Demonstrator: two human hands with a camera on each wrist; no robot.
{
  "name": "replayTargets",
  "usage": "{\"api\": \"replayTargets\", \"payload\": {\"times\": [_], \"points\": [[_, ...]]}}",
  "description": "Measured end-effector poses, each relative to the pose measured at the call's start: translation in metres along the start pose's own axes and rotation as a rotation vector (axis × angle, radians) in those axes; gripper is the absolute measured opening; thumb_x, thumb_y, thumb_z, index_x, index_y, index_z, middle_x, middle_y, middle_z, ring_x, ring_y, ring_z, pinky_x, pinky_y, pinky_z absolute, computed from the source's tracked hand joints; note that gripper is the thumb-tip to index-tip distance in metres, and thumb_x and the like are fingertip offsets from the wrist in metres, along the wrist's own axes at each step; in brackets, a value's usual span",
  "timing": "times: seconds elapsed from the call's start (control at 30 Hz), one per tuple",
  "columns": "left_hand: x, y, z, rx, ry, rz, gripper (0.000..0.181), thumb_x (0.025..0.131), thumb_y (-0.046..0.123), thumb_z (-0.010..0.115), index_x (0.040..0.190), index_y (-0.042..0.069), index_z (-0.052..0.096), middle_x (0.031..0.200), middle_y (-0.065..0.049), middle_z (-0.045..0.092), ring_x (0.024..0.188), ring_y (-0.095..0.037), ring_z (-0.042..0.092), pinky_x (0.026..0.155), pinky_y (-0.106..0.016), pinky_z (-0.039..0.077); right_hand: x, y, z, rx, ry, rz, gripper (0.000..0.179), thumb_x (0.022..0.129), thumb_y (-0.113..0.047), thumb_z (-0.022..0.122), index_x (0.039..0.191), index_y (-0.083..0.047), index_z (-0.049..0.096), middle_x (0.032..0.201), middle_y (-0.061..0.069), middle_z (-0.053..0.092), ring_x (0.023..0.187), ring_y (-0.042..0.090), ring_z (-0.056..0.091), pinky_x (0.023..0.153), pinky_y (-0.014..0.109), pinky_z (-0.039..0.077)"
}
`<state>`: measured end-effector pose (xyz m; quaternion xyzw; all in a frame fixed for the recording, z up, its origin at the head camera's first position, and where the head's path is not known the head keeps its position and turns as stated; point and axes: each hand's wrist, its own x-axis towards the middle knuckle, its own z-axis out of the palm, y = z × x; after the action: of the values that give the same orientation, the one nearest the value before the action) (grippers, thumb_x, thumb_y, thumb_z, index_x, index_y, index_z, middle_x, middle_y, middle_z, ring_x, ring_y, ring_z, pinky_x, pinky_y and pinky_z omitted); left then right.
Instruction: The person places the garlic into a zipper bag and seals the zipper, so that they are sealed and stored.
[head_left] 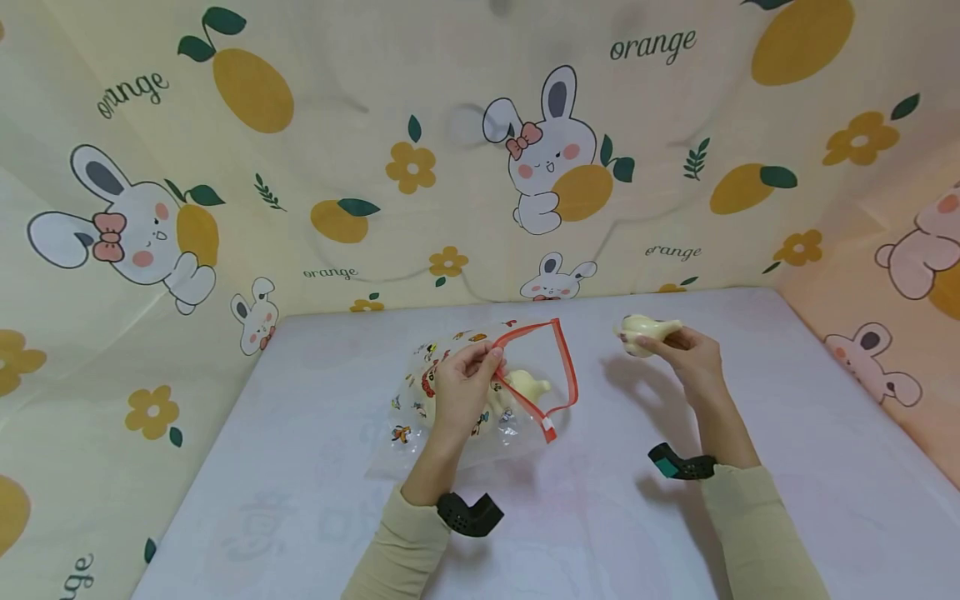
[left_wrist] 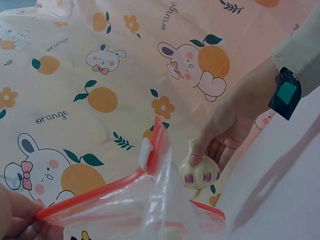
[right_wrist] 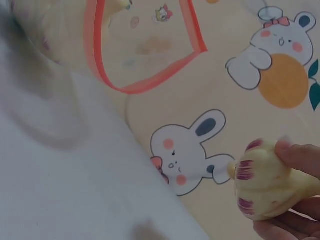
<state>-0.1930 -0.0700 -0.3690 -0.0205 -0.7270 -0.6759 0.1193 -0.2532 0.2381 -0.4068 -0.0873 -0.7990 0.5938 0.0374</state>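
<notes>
My left hand (head_left: 463,390) pinches the red zip edge of a clear printed zip bag (head_left: 420,392), whose mouth gapes toward the right. Inside the bag, near the mouth, a pale garlic bulb (head_left: 527,385) shows. A white slider (left_wrist: 145,154) sits at one end of the red zip in the left wrist view. To the right of the bag, my right hand (head_left: 692,360) holds another garlic bulb (head_left: 640,333), cream with purple streaks, raised over the table. In the right wrist view, thumb and fingers grip this garlic bulb (right_wrist: 262,182) by its stem end.
A white-covered table (head_left: 300,475) lies under both hands. Behind it and at the sides hangs a cream cloth (head_left: 450,67) printed with rabbits and oranges. Each wrist wears a black band device, one on the left (head_left: 471,514) and one on the right (head_left: 681,462).
</notes>
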Motion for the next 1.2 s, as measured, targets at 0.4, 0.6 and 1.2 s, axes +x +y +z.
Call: {"api": "replayTargets", "payload": {"times": [0.4,0.6,1.2], "points": [[0.000,0.000,0.001,-0.025,-0.010,-0.003,0.019,0.092,0.008,0.063,0.104,-0.006,0.069,0.095,-0.028,0.070,0.069,0.001,0.061,0.066,-0.008,0.051,-0.003,-0.009,0.004,-0.020,-0.020,-0.008,0.069,0.086,-0.035,0.072,0.136,0.005,0.048,0.082,-0.037,0.053,0.088,-0.016,0.053,0.091,0.015,0.045],[0.000,0.000,0.001,-0.020,-0.003,-0.002,0.020,0.092,0.009,0.063,0.104,-0.006,0.069,0.095,-0.027,0.070,0.069,0.001,0.060,0.065,-0.008,0.050,-0.003,-0.014,0.007,-0.030,-0.030,-0.042,0.068,0.085,-0.035,0.073,0.135,0.005,0.049,0.081,-0.038,0.054,0.088,-0.015,0.053,0.087,0.011,0.044],[0.001,-0.003,0.000,-0.054,-0.024,0.001,0.018,0.092,0.008,0.063,0.103,-0.006,0.069,0.093,-0.028,0.068,0.067,-0.001,0.061,0.067,-0.009,0.052,-0.017,-0.025,0.018,-0.073,-0.102,-0.070,0.066,0.085,-0.038,0.073,0.132,0.003,0.052,0.085,-0.033,0.056,0.088,-0.013,0.054,0.083,0.010,0.043]]}}
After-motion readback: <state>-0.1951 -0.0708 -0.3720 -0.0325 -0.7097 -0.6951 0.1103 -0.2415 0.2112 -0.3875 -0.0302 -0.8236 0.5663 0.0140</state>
